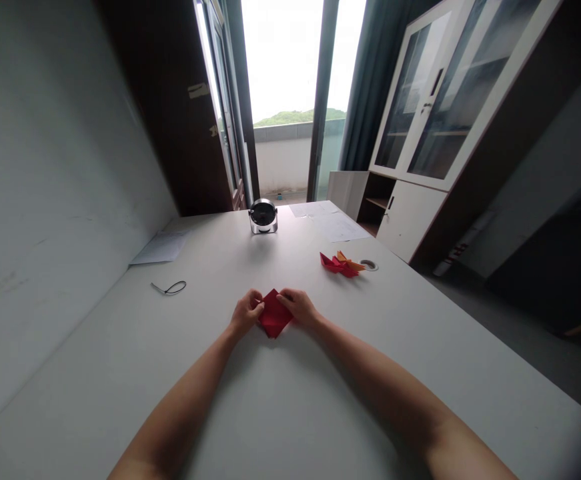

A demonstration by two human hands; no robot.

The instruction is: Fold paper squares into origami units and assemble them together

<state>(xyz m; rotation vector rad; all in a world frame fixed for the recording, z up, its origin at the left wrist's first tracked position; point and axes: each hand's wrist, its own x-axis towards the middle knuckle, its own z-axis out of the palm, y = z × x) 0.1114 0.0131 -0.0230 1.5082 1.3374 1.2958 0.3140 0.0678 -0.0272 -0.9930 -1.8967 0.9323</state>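
Note:
A folded piece of red paper point(275, 315), diamond-shaped with a point toward me, is held just over the white table point(250, 407). My left hand point(248, 312) pinches its left edge between thumb and fingers. On the opposite side, my right hand point(297, 305) grips the upper right edge, the thumb lying on the paper. Some of the fingers behind the paper are hidden. Farther off to the right lie red folded paper boats point(337, 265) with an orange folded paper piece point(351, 262) among them.
A roll of tape point(369, 265) lies beside the folded pieces. Toward the back stands a small round fan-like device point(263, 217). Paper sheets point(340, 227) lie back right, another paper stack point(160, 247) at left. A looped black cable tie point(170, 288) rests near the left wall.

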